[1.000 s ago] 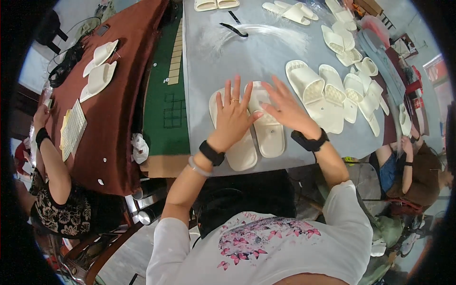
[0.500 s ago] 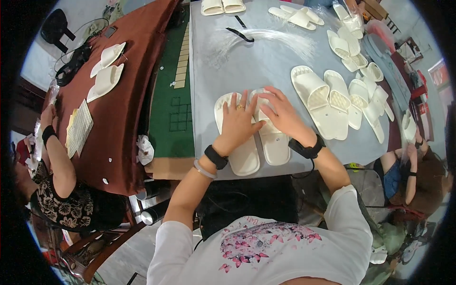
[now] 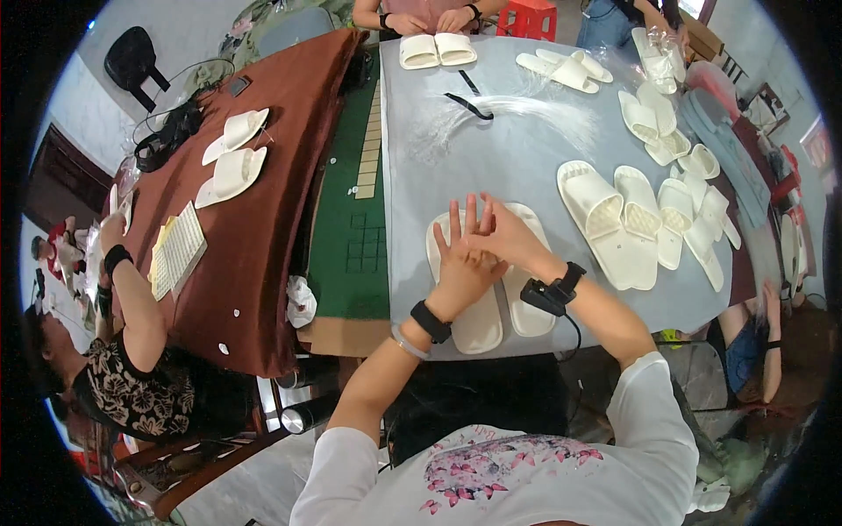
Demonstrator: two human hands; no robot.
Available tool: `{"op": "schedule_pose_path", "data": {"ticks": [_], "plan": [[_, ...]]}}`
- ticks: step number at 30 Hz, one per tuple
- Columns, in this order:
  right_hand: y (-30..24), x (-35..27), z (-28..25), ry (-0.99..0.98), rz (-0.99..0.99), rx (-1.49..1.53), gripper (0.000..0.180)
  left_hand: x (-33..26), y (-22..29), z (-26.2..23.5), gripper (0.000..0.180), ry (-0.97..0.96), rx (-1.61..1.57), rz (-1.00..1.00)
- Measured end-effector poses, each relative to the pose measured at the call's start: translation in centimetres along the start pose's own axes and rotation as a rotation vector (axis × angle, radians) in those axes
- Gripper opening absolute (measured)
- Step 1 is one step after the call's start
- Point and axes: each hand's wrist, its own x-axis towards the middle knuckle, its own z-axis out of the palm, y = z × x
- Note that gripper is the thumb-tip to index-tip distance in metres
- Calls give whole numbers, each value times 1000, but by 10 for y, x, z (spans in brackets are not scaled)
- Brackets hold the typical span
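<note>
My left hand [image 3: 465, 267] is over a pair of white slippers, its fingers stretched and spread. Crossing it from the right, my right hand [image 3: 516, 235] has thumb and fingers drawn together against the left hand's fingers; what they pinch there, if anything, is hidden. Beneath them lie the left slipper [image 3: 478, 328] and the right slipper [image 3: 531, 317], side by side with heels toward me. My hands cover much of their straps. Another pair of slippers [image 3: 621, 259], larger in view, lies just right of my hands.
A bundle of clear plastic strips [image 3: 548, 116] with a black tie lies beyond my hands. More white slippers [image 3: 675, 223] crowd the right side. On the brown table [image 3: 263, 237] at left are slippers and paper sheets [image 3: 180, 250]. Co-workers sit left, right and opposite.
My right hand has moved from the right slipper onto my left hand, its fingers closing together. The view has shifted, showing a person's hands at the far slippers.
</note>
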Motion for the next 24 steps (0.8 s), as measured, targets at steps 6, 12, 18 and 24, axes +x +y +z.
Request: {"op": "schedule_pose_path", "data": {"ticks": [6,12,18,24], "plan": [[0,-4,-3,-214,188,303,71,3,-4,3,101,-6,-189,-68],[19,-3,3,97,126,602,50,11,-22,8,100,-123,-300,-67],[25,-5,4,-23,-18,490,38,82,-71,-38,67,-381,-251,16],[22,-13,-5,-82,31,502,33,175,-124,2,37,-227,-401,-43]]}}
